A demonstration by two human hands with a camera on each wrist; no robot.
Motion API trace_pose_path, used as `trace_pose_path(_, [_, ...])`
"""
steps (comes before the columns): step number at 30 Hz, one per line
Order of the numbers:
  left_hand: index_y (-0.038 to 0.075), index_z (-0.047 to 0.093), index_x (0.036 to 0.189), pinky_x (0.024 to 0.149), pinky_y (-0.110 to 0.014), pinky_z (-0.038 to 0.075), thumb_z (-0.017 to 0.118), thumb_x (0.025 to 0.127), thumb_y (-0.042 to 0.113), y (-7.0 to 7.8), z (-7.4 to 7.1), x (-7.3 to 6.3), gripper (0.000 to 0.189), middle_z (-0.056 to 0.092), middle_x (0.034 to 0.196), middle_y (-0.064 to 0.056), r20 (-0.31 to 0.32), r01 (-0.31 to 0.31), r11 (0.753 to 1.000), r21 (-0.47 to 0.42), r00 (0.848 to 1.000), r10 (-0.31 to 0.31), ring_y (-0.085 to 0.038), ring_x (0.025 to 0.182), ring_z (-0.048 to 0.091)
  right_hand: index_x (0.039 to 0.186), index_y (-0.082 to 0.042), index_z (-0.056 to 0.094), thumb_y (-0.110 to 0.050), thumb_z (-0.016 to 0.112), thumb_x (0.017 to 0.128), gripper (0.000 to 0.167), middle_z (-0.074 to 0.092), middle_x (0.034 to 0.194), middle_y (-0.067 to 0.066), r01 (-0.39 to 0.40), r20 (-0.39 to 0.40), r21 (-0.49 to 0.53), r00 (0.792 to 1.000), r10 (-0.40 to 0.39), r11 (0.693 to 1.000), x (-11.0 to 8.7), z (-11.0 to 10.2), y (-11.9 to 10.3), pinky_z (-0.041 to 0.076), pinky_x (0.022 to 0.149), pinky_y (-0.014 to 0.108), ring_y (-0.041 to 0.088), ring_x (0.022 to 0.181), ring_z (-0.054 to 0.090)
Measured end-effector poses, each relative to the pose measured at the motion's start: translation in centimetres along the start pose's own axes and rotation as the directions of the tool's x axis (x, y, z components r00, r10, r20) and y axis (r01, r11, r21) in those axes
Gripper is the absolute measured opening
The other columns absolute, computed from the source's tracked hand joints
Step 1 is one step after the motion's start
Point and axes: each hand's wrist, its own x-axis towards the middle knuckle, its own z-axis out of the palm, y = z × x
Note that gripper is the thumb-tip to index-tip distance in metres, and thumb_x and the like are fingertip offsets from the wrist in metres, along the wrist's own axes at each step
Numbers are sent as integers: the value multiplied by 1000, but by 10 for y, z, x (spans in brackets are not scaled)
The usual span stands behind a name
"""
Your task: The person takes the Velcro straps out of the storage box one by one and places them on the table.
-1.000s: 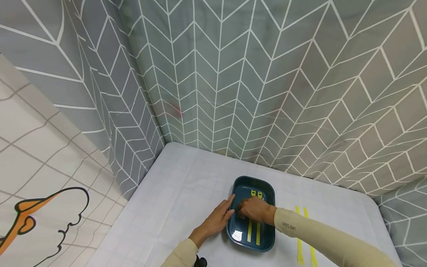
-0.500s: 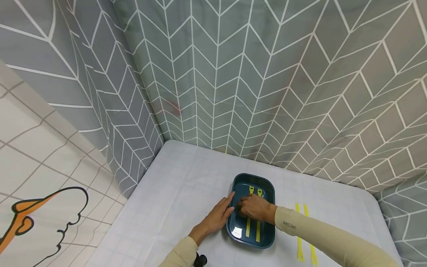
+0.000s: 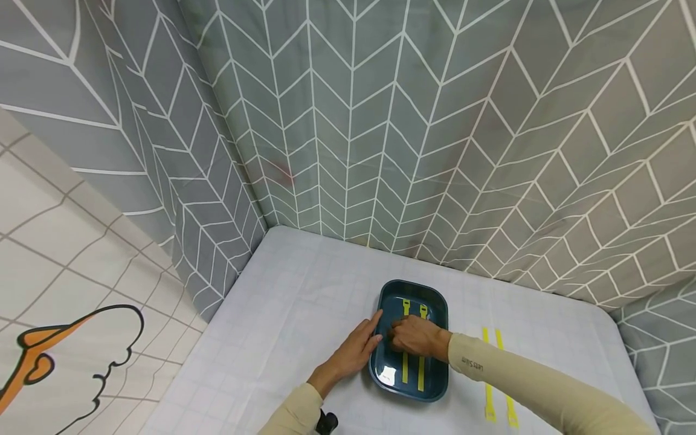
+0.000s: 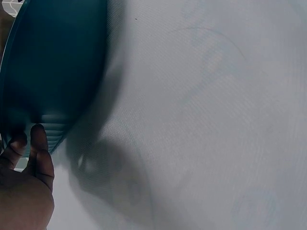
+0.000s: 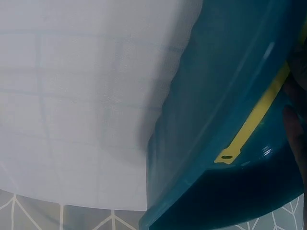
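A dark blue-green tray (image 3: pixel 418 290) stands on the white-covered table. Two yellow cable ties, a left one (image 3: pixel 405 370) and a right one (image 3: pixel 421 376), lie side by side in it, slotted heads at the far end. My right hand (image 3: pixel 415 336) reaches into the tray with curled fingers and pinches the left cable tie; the fingertips are hidden in the head view. In the right wrist view a cable tie (image 5: pixel 256 115) runs along the tray floor towards the fingers. Outside, my left hand (image 3: pixel 350 353) touches the tray's left side, its fingertips (image 4: pixel 39 136) against the wall.
Two more yellow cable ties, one (image 3: pixel 490 406) beside the other (image 3: pixel 512 413), lie right of the tray, partly under my right sleeve (image 3: pixel 522 380). A small black object (image 3: pixel 327 423) is by my left sleeve. Patterned grey curtains (image 3: pixel 353 151) hang behind the table.
The left cable tie's head has shifted slightly left and away from me, so that it lies straighter and further from the right one. Both hands stay at nearly the same spots.
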Motion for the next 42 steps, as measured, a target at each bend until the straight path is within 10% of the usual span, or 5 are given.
trace_pose_path(16, [7, 20, 160, 106, -37, 43, 38, 110, 29, 1, -1, 0, 57, 53, 132, -14, -9, -40, 999, 17, 999, 40, -16, 111, 50, 101, -23, 78, -21, 71, 94, 10, 74, 95, -9, 52, -24, 123, 998, -49, 991, -4, -4, 5, 55, 84, 24, 3, 87, 67])
trace_pose_path(28, [6, 21, 160, 103, -36, 44, 39, 110, 28, 6, -5, -2, 57, 53, 126, -10, -15, -47, 999, 16, 999, 47, -17, 109, 50, 109, -20, 74, -12, 74, 90, 20, 73, 104, -8, 23, -207, 331, 977, 49, 943, -14, -20, 19, 54, 91, 29, 7, 98, 67])
trace_pose_path(33, [9, 20, 160, 100, -34, 44, 38, 110, 31, 6, -3, -3, 58, 52, 125, -7, -8, -27, 1000, 13, 1000, 27, -16, 109, 50, 106, -18, 73, -5, 78, 85, 25, 72, 101, -7, 18, -348, 457, 924, 160, 889, -24, -28, 29, 55, 88, 28, 7, 95, 65])
trace_pose_path(42, [6, 21, 160, 89, -26, 40, 39, 110, 28, 3, -2, -2, 58, 50, 115, -4, -22, -51, 998, 21, 998, 51, -14, 102, 48, 103, -14, 68, 2, 72, 87, 23, 70, 96, -4, 53, -520, 644, 762, 387, 763, -44, -40, 47, 56, 78, 27, 8, 87, 65])
